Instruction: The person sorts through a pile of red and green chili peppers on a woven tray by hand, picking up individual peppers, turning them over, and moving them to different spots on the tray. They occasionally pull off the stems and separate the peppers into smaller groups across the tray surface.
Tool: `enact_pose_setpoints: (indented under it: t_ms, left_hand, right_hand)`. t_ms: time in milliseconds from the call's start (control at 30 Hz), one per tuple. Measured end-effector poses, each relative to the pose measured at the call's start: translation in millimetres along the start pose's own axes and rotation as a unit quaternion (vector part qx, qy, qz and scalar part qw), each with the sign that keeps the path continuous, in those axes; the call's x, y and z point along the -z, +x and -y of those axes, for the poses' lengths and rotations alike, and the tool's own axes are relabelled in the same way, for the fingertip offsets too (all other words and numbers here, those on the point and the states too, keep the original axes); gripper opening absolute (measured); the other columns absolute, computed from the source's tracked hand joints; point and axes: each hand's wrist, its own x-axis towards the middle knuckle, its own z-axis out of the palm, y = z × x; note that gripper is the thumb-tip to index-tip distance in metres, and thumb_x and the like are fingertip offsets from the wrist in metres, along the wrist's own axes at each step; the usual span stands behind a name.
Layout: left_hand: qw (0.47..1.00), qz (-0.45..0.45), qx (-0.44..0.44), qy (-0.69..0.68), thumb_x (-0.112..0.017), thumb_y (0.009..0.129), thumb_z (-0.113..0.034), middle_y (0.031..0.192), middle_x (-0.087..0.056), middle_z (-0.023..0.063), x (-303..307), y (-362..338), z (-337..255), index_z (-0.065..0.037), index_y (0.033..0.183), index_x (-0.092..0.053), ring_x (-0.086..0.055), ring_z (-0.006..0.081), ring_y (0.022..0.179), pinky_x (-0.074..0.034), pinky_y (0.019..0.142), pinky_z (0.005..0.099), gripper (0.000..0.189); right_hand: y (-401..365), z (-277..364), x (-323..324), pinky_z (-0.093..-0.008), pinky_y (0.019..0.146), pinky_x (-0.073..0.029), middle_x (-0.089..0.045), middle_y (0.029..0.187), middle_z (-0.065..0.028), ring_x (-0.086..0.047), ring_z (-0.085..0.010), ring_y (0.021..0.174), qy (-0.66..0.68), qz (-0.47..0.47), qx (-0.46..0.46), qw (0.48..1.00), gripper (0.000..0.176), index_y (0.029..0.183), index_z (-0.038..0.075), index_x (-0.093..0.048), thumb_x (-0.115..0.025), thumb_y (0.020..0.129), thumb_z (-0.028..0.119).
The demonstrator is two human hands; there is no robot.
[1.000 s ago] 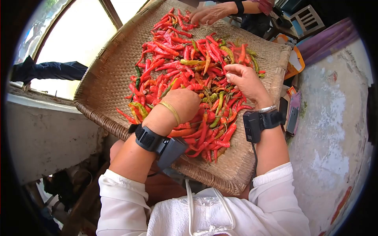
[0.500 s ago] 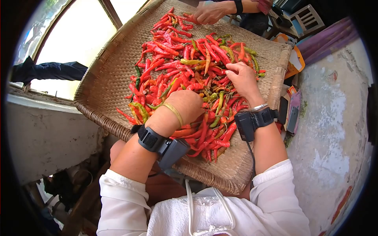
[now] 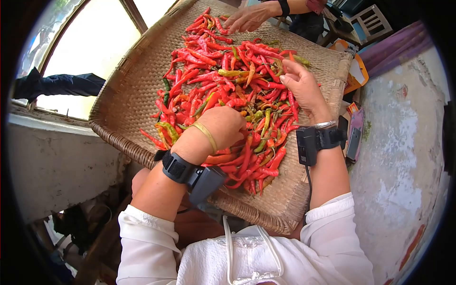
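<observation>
A heap of chili peppers (image 3: 197,80), mostly red with some green and yellowish ones, lies spread in a large woven tray (image 3: 128,90). Over the near part of the heap is my left hand (image 3: 218,130), closed with its fingers curled down toward the peppers. Its fingertips are hidden, so what it grips does not show. My right hand (image 3: 306,90) hovers at the heap's right edge, fingers apart and thumb toward the peppers, with nothing visible in it. Green stem ends (image 3: 259,115) show between the two hands.
Another person's hand (image 3: 251,18) reaches over the tray's far edge, fingers stretched toward the peppers. A window (image 3: 80,52) and ledge are at the left. To the right stand a worn wall (image 3: 399,142) and a phone (image 3: 354,142) beside the tray. A wooden chair (image 3: 370,23) is behind.
My right hand has shifted right and its fingers have opened away from the peppers. The other person's hand has moved slightly left and spread its fingers. My left hand has barely moved.
</observation>
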Motion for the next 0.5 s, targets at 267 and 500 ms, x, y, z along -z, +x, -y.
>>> enact_pose_setpoints:
  t_ms: [267, 500]
  left_hand:
    - [0.996, -0.023, 0.012, -0.091, -0.060, 0.072, -0.013, 0.071, -0.062, 0.0144, 18.2, -1.7, 2.7, -0.003, 0.082, -0.063, -0.061, 0.0280, 0.067, -0.047, 0.062, 0.0367, 0.014]
    - [0.948, -0.136, 0.051, -0.282, -0.060, 0.078, -0.009, 0.066, -0.059, 0.0044, 31.3, 1.1, 12.7, 0.000, 0.084, -0.059, -0.055, 0.0118, 0.060, -0.045, 0.055, 0.0264, 0.010]
  right_hand:
    - [-17.8, 19.7, -14.0, -0.0266, 0.078, -0.046, -0.061, 0.097, -0.0063, -0.057, -0.0120, 0.087, -0.011, 0.192, -0.009, 0.981, 0.031, 0.109, 0.001, -0.058, -0.060, 0.081, 0.014]
    - [-39.3, 44.7, -26.0, -0.0212, 0.060, -0.044, -0.056, 0.073, -0.0006, -0.053, -0.0071, 0.066, 0.057, 0.310, -0.056, 0.947, 0.019, 0.097, 0.001, -0.060, -0.054, 0.086, 0.016]
